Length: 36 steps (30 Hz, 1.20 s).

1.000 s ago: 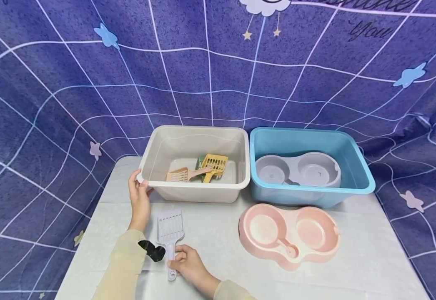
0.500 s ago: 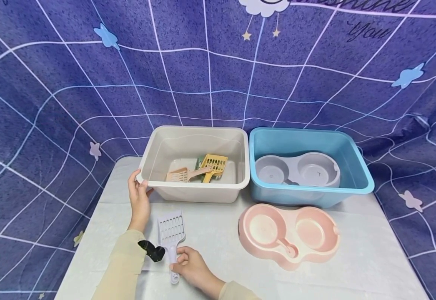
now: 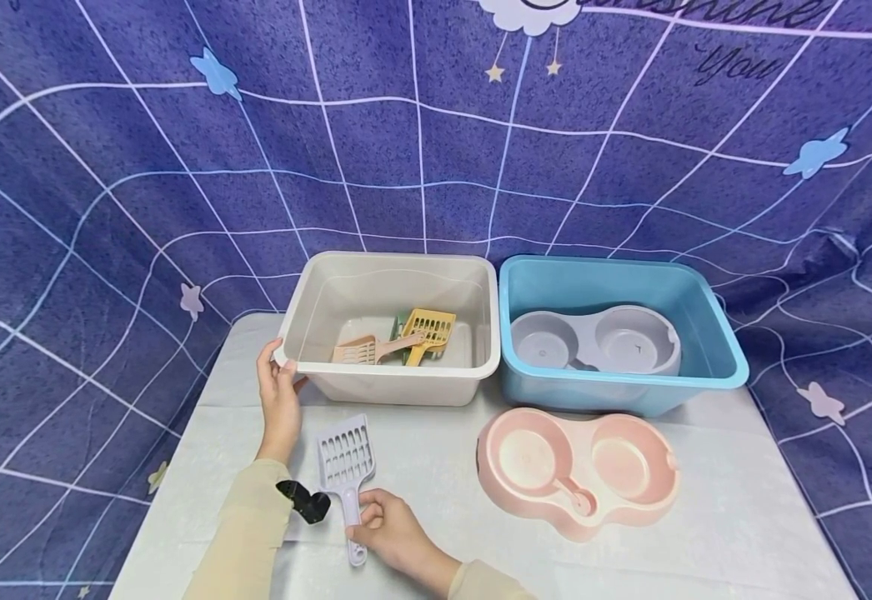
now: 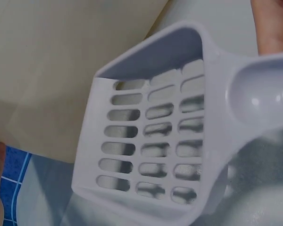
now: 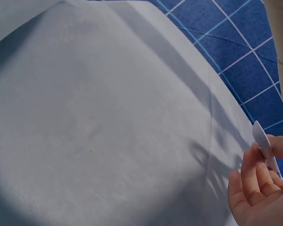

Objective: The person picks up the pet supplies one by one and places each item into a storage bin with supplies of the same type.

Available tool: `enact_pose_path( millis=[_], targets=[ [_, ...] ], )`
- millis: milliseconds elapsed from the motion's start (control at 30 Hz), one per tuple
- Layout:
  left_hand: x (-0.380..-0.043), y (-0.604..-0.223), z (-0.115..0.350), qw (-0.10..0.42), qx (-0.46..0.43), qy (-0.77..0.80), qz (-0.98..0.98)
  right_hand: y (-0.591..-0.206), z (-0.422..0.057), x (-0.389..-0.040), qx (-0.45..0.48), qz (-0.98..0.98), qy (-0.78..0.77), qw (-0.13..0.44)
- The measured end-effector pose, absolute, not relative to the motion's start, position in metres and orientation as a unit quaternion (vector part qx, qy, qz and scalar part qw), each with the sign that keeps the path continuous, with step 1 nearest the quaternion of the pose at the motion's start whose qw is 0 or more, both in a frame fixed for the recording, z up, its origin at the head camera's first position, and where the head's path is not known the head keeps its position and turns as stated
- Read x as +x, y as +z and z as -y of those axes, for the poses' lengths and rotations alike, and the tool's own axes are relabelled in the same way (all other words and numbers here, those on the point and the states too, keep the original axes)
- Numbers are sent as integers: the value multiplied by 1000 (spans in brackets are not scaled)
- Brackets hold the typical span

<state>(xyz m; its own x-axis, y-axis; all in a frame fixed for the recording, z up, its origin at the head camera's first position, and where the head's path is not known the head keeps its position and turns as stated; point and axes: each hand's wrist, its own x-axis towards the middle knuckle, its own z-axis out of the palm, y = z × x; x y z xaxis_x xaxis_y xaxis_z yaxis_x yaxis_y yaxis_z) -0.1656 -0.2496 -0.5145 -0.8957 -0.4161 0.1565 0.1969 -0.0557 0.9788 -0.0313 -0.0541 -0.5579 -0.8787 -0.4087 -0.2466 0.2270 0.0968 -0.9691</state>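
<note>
Hold the lavender litter scoop (image 3: 345, 486) in front of the beige litter box (image 3: 394, 387), with right grip (image 3: 397, 533) clamped on its handle. Brace the box's near left corner, with left grip (image 3: 281, 408) clamped there; steer clear of the black wrist camera (image 3: 308, 503).

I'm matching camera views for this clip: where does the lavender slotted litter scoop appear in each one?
Head: lavender slotted litter scoop low, left of centre, its handle in the right hand.
Left wrist: large across the middle, handle running off the right edge.
Right wrist: only a sliver, lower right, pinched by that hand.
Shared landmark: the gridded blue cloth.
</note>
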Motion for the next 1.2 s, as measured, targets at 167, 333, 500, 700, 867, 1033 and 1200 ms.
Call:
enact_pose_path(
  millis=[167,333,500,700,867,1033,1200],
  targets=[
    [-162,-506,246,209,82,-726,650,-554,50,-32,-77,-703,-665,239],
    [-167,-516,249,218,77,-728,646,-549,46,-31,-87,-709,-658,239],
    [-166,-517,249,221,73,-726,647,-546,41,-30,-89,-694,-673,239],
    [-168,-518,250,219,80,-724,649,-544,35,-29,-90,-687,-685,226],
    [-169,-518,252,217,80,-728,645,-542,31,-29,-85,-687,-686,224],
    [-169,-519,252,219,80,-728,644,-539,28,-30,-72,-679,-695,225],
    [-167,-518,249,218,81,-722,651,-538,27,-30,-68,-669,-705,225]
  ],
)
